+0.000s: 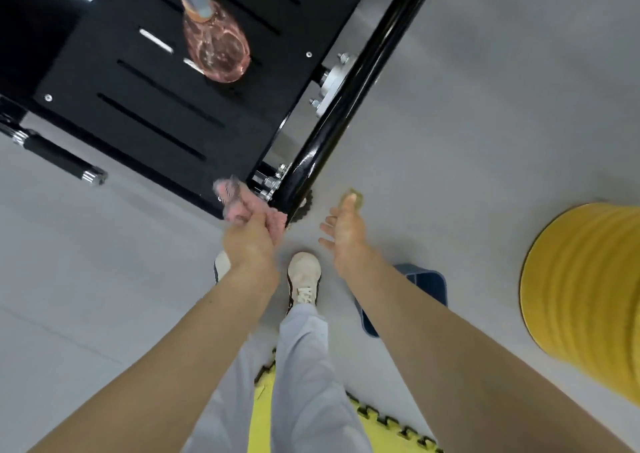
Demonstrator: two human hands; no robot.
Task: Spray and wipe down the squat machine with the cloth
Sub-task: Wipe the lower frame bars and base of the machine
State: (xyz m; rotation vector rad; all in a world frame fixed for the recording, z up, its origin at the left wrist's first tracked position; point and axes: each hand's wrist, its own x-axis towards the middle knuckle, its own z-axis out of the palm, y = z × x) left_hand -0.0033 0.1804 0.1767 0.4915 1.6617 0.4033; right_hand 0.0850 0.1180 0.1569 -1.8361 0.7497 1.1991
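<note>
The squat machine's black slotted footplate (166, 106) fills the upper left, with a black frame tube (349, 96) running along its right side. A pink spray bottle (216, 47) with a grey head stands on the plate. My left hand (247, 241) grips a pink cloth (239, 203) at the plate's near corner. My right hand (344, 234) hovers to the right of that corner, fingers spread and holding nothing. A small yellowish thing beyond its fingertips is too blurred to name.
A black handle with chrome ends (55, 156) sticks out at left. A yellow ribbed cylinder (585, 290) stands at right, a blue bin (426, 286) under my right forearm. A yellow puzzle mat (263, 414) lies by my feet on the grey floor.
</note>
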